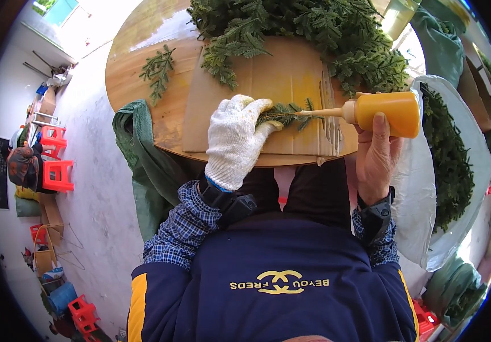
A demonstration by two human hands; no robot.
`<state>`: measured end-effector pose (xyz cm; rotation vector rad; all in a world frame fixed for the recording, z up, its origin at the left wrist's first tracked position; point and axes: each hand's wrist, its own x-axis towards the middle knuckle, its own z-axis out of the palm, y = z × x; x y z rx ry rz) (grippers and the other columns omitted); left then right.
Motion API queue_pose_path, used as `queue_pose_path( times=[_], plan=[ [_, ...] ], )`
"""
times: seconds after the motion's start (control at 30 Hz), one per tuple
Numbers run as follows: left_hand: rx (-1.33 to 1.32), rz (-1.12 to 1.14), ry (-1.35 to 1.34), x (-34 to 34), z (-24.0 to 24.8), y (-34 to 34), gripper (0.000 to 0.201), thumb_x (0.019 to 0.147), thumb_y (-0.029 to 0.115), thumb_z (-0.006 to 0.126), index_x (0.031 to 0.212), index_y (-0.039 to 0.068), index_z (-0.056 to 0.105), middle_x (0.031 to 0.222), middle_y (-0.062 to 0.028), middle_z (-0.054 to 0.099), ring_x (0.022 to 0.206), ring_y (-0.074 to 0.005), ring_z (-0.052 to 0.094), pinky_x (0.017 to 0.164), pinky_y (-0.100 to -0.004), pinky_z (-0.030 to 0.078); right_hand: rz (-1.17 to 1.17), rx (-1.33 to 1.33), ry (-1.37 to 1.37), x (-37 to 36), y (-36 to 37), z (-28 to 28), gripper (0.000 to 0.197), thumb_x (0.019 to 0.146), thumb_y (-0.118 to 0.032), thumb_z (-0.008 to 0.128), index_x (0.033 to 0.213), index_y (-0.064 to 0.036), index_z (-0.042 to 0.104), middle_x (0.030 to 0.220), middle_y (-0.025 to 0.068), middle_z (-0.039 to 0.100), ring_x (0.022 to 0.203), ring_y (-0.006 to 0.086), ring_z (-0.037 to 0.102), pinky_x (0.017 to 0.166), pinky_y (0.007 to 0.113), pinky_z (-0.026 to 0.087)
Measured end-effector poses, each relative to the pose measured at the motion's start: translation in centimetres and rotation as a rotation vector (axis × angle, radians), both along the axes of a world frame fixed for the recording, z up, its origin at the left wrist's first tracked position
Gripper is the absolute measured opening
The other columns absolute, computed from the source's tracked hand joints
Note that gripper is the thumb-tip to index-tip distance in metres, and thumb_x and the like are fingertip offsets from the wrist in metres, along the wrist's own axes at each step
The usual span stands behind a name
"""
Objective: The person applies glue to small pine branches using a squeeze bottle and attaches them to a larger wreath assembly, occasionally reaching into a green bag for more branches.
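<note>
A white knitted glove covers my left hand [234, 139], its thumb and fingers pinching a small green fir sprig [284, 114] over the cardboard sheet [257, 134]. Bare, my right hand [377, 154] grips a squeeze bottle [388, 115] filled with yellow-orange liquid. The bottle is tipped onto its side, and its long pale nozzle points left. The nozzle's tip reaches the sprig's right part; whether it touches cannot be told. Yellow stains mark the cardboard. Beyond it lies a big heap of fir branches [308, 28].
The round wooden table [137, 74] carries a loose fir sprig [159, 73] at left. Green cloth [143, 148] hangs over its left edge. A white sack [413, 176] of fir greenery [449, 159] stands at right. Red stools [57, 175] and another person [24, 165] are far left.
</note>
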<state>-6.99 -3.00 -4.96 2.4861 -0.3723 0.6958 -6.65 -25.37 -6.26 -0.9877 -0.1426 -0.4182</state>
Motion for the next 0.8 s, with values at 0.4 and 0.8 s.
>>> queue_pose_path(
  times=[0.4,0.8],
  plan=[
    [-0.058,0.037,-0.118,-0.8,0.4,2.6,0.031,0.069,0.019,0.074,0.096,0.009,0.064,0.083,-0.0072,0.061,0.080,-0.0264,0.058,0.072,-0.0375,0.046,-0.043,0.033,-0.015,-1.4,-4.8,0.7,0.039,0.094,-0.029,0.052,0.121,0.0000,0.048,0.115,0.0151,0.059,0.101,0.0241,0.060,0.089,0.036,0.050],
    [0.172,0.629,-0.251,3.5,2.2,16.8,0.027,0.076,0.023,0.070,0.099,0.010,0.064,0.091,-0.0069,0.065,0.087,-0.0264,0.060,0.076,-0.0365,0.048,-0.045,0.079,0.095,-1.1,-3.5,-0.1,0.041,0.094,-0.031,0.052,0.120,0.0006,0.048,0.113,0.0136,0.060,0.100,0.0224,0.060,0.089,0.035,0.050]
  ],
)
